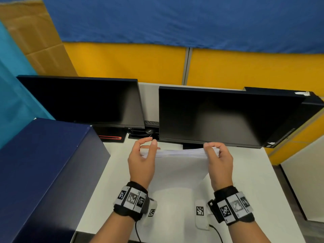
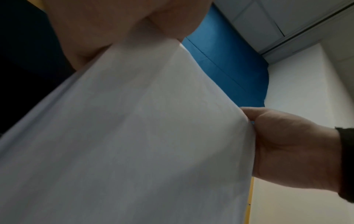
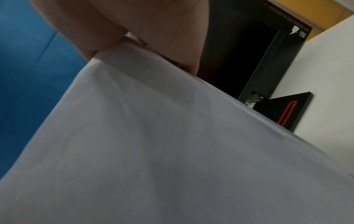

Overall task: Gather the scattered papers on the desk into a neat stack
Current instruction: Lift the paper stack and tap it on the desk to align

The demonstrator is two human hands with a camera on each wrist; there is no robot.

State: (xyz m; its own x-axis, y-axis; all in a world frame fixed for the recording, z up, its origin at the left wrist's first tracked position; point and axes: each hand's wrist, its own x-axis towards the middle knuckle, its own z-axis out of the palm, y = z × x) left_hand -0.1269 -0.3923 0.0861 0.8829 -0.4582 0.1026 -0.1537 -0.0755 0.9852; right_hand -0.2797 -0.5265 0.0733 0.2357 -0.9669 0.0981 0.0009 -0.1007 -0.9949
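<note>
A stack of white papers (image 1: 180,165) stands on edge above the white desk (image 1: 249,172), in front of the right monitor, with its top edge level. My left hand (image 1: 143,155) grips the stack's upper left side, thumb in front. My right hand (image 1: 217,156) grips the upper right side the same way. In the left wrist view the sheets (image 2: 134,136) fill the frame, with my left hand (image 2: 114,22) at the top and my right hand (image 2: 287,148) on the far edge. The right wrist view has the papers (image 3: 172,151) below my right hand (image 3: 143,27).
Two dark monitors (image 1: 84,100) (image 1: 224,114) stand side by side at the back of the desk. A large dark blue box (image 1: 43,172) takes up the left side. A black monitor base with a red slot (image 1: 110,137) sits behind it. Yellow and blue partitions (image 1: 245,67) close the back.
</note>
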